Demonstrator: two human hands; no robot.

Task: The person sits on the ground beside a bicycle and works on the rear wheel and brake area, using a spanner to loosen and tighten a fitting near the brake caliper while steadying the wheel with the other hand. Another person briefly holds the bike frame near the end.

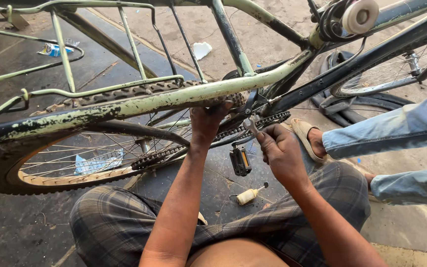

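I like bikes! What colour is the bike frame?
Pale green bike frame, with chipped paint, in the head view.

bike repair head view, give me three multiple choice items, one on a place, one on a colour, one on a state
1. Where does the small oil bottle lie?
A. on the ground below the pedal
B. on the rear rack
C. in the left hand

2. What colour is the frame tube that the left hand grips?
A. bright red
B. pale green, chipped
C. blue

3. What is the right hand doing?
A. resting open on a knee
B. holding a small wrench near the chain
C. holding the pedal

Answers: 1 A, it lies on the dark floor under the pedal; 2 B, flaking pale green paint; 3 B, fingers pinch the metal tool.
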